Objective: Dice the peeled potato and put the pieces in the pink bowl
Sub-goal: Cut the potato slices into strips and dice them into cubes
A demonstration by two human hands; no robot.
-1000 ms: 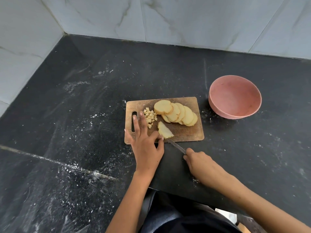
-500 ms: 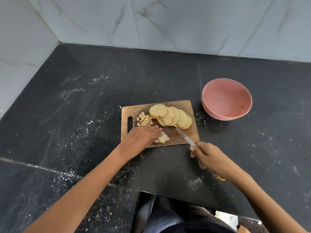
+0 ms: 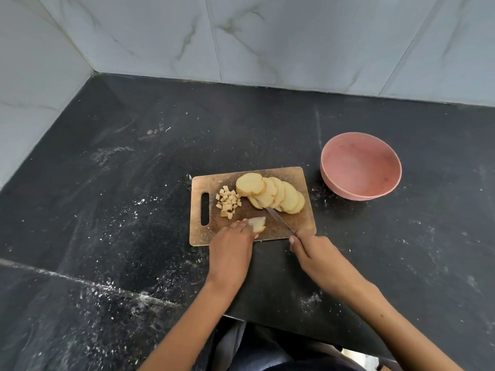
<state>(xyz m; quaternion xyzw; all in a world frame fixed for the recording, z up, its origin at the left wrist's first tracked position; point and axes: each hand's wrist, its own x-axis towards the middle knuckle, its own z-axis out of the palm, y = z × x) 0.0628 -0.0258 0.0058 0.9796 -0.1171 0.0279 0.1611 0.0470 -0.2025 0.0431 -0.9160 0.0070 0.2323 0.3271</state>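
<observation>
A wooden cutting board (image 3: 302, 223) lies on the black counter. A fan of round potato slices (image 3: 270, 192) covers its far right part, and a small heap of diced pieces (image 3: 227, 202) sits near the handle slot. My left hand (image 3: 231, 246) holds down a single potato slice (image 3: 257, 223) at the board's near edge. My right hand (image 3: 313, 250) grips a knife (image 3: 280, 219) whose blade points up-left over the board, to the right of that slice. The pink bowl (image 3: 360, 166) stands empty to the right of the board.
The black counter (image 3: 120, 210) is dusted with white specks and runs into a corner of marble-tiled walls (image 3: 241, 36). Its near edge (image 3: 294, 321) is cut back just in front of my body.
My left hand has turned so the fingers curl over the single slice. The knife blade has swung from below the slice to its right side, over the board.
</observation>
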